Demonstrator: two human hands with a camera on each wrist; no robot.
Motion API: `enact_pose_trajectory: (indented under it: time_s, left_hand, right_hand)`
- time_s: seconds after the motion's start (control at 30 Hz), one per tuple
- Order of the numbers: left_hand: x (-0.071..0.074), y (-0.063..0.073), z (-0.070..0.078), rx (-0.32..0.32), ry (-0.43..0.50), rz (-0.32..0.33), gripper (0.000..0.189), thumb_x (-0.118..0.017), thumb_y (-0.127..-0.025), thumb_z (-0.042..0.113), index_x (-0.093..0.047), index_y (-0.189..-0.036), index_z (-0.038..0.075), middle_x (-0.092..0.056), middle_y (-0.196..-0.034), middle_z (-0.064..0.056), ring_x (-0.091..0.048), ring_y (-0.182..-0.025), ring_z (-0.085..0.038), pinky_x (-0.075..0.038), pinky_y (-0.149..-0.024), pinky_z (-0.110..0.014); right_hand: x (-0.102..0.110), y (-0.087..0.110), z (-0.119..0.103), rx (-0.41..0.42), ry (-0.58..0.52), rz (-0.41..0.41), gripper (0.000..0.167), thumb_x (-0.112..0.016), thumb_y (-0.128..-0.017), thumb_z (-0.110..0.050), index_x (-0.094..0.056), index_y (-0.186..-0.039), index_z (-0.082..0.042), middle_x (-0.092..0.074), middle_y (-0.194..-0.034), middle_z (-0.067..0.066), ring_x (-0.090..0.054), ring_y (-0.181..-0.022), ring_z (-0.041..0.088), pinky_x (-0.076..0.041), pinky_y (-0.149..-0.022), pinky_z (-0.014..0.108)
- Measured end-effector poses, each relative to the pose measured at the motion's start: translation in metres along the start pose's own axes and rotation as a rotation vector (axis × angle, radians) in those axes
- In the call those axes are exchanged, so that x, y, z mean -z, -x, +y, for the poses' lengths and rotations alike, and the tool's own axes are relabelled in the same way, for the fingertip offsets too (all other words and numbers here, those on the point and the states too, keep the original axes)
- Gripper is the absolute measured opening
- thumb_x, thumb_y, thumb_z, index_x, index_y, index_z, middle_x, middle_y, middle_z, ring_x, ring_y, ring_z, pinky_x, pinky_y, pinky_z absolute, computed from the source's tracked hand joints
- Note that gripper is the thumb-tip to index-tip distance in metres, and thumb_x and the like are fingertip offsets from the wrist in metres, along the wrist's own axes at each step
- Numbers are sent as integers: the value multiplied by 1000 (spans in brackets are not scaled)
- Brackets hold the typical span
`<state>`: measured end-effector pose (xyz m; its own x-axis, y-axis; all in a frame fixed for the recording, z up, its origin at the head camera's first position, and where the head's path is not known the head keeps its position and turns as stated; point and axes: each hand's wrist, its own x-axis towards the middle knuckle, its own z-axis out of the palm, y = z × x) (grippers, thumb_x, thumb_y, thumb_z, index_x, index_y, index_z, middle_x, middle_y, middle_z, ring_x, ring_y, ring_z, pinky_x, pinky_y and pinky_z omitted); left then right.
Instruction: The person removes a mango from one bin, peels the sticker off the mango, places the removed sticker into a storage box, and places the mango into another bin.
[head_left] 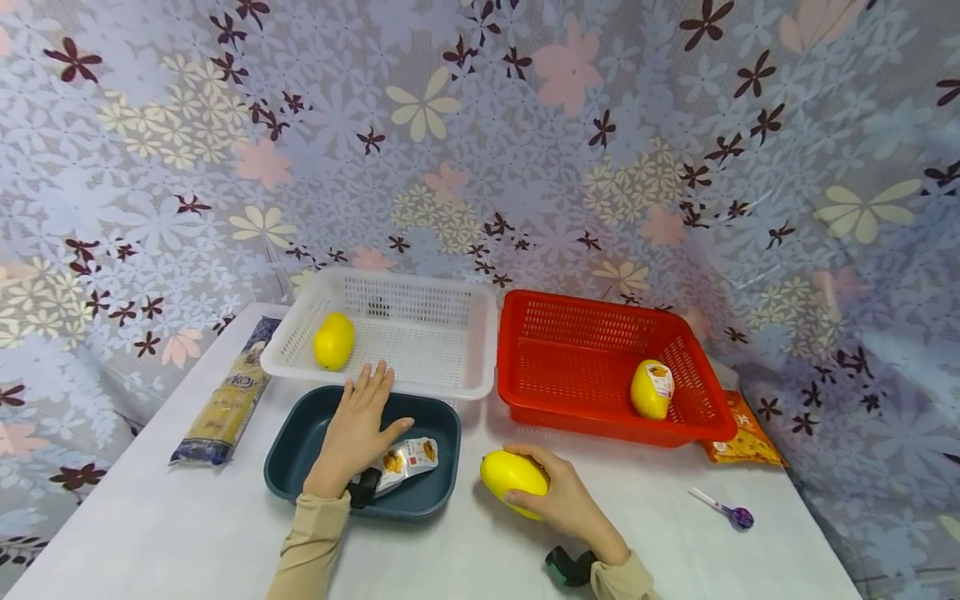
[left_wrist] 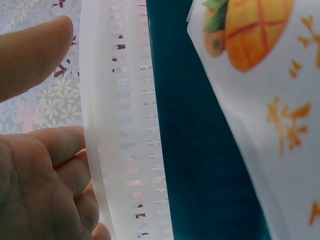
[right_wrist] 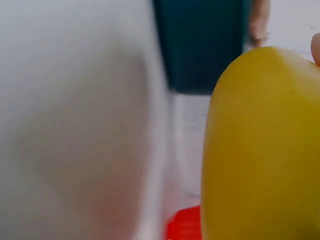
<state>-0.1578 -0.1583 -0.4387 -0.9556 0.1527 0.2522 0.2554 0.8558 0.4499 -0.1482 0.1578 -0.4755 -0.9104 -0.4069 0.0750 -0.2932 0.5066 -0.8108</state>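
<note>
My right hand grips a smooth yellow mango in front of the red basket, with thumb and fingers on opposite sides. Close up, this mango fills much of the right wrist view. Across the dark teal tray reaches my left hand, fingers extended to the front rim of the white basket. In the left wrist view its fingers are right at that rim. A white packet with mango pictures lies in the tray, partly hidden by the left wrist.
Another mango sits in the white basket, and a labelled one in the red basket. A long pasta pack lies at the left, an orange snack bag and a purple lollipop at the right. Floral cloth hangs behind.
</note>
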Motion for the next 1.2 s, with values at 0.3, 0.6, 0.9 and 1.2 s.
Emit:
enact_pose_trajectory:
  time_s: [0.3,0.6,0.9,1.2]
  left_hand:
    - [-2,-1,1,-7,1,24,78,-65,-91,34,-31,-148,-6,-24,-157,-24,-16,-147,-44,-11,-118,-60]
    - [-2,-2,-1,-5,10,17,76,-64,-92,33,-30,-148,-5,-22,-157,-24,-15,-147,-43,-9,-118,-60]
    - [-2,-1,-4,-9,15,19,77,-65,-91,33,-30,-148,-6,-23,-157,-25,-15,-147,-44,-10,-118,-60]
    - [0,0,-5,-20,22,25,77,-65,-91,32,-30,-147,-7,-22,-157,-25,-15,-147,-44,-10,-118,-61]
  right_hand:
    - [13,-20,-31,132,-120,30,57,-78,-82,-22,-54,-133,-22,-60,-132,3,-54,-104,19,-47,-82,29]
    - [6,-47,-58,159,-156,39,55,-76,-83,-24,-53,-133,-29,-58,-131,4,-53,-104,27,-48,-82,35]
    - [2,-90,-88,239,-161,83,53,-74,-85,-23,-54,-134,-25,-59,-132,3,-56,-104,25,-49,-85,38]
    - [-13,-128,-98,193,-218,124,51,-70,-87,-22,-53,-135,-18,-58,-130,10,-55,-109,28,-50,-88,37]
